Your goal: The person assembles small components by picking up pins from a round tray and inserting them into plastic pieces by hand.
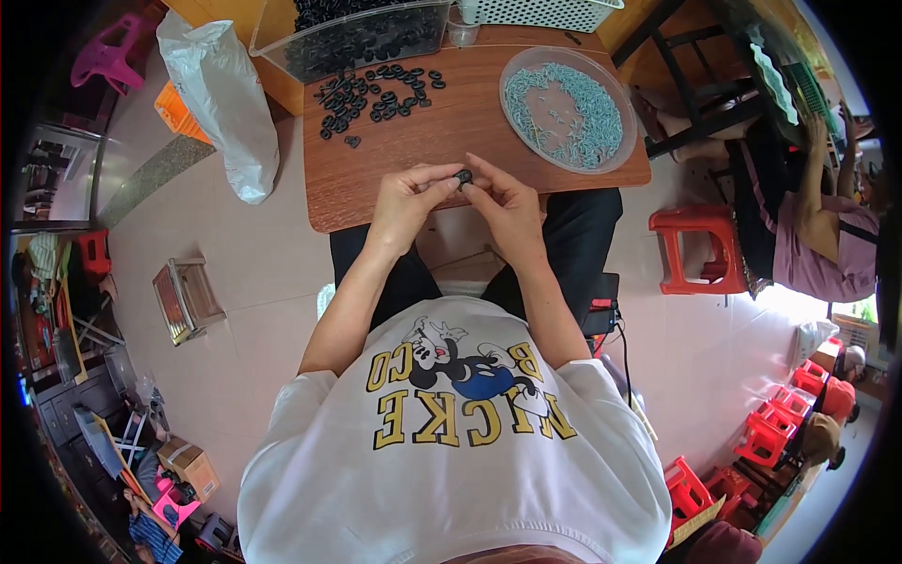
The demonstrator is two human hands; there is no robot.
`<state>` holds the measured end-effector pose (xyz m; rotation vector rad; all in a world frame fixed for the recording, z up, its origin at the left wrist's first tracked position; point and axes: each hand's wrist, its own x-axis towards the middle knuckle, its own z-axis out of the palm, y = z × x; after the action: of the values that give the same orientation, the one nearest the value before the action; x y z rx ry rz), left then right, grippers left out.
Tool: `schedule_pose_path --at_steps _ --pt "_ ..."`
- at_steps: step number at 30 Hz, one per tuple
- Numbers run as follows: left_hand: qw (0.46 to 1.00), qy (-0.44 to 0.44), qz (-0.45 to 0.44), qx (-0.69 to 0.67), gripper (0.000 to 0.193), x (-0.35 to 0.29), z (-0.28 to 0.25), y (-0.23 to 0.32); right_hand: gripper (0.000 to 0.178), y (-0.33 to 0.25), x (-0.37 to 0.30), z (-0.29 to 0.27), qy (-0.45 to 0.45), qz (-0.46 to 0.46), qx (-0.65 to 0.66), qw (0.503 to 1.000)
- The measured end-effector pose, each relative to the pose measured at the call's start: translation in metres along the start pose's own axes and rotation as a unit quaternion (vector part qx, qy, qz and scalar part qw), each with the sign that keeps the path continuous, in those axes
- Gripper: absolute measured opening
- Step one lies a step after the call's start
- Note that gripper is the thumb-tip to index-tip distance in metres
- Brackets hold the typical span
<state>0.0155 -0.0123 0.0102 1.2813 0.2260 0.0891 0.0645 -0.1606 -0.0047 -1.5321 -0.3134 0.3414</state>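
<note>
A small round black part (463,176) is held at the near edge of the table, between the fingertips of both hands. My left hand (406,207) pinches it between thumb and index finger. From the other side, my right hand (507,214) touches it with the thumb, its index finger curved just above. The fingers partly cover the part, so its exact kind is unclear. Beyond my left hand, several small black ring-shaped parts (383,94) lie loose on the brown wooden table (423,141). A round clear tray (507,127) with many small pale-blue pieces (601,122) stands beyond my right hand.
A clear bin (348,58) of black parts, a small clear cup (462,30) and a white perforated basket (540,11) stand at the back. A white sack (225,113) is left of the table; a red stool (695,246) stands right, near a seated person (817,216).
</note>
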Motion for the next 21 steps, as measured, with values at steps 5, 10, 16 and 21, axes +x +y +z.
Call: schedule_pose_path --at_steps 5,10,16,21 --pt "0.999 0.013 -0.024 -0.042 0.022 -0.002 -0.001 -0.005 0.033 0.0 -0.002 0.004 -0.001 0.004 0.02 1.0" --pt "0.999 0.008 0.011 -0.053 0.024 -0.006 -0.006 -0.015 0.031 0.002 -0.005 0.009 0.01 0.023 0.094 0.995" --pt "0.997 0.013 0.032 -0.074 0.026 -0.008 -0.012 -0.023 0.03 0.0 -0.009 0.011 -0.008 0.035 0.12 0.992" --pt "0.993 0.038 0.11 -0.024 0.024 -0.012 -0.01 -0.027 0.029 0.0 -0.011 0.015 -0.002 0.0 0.127 0.992"
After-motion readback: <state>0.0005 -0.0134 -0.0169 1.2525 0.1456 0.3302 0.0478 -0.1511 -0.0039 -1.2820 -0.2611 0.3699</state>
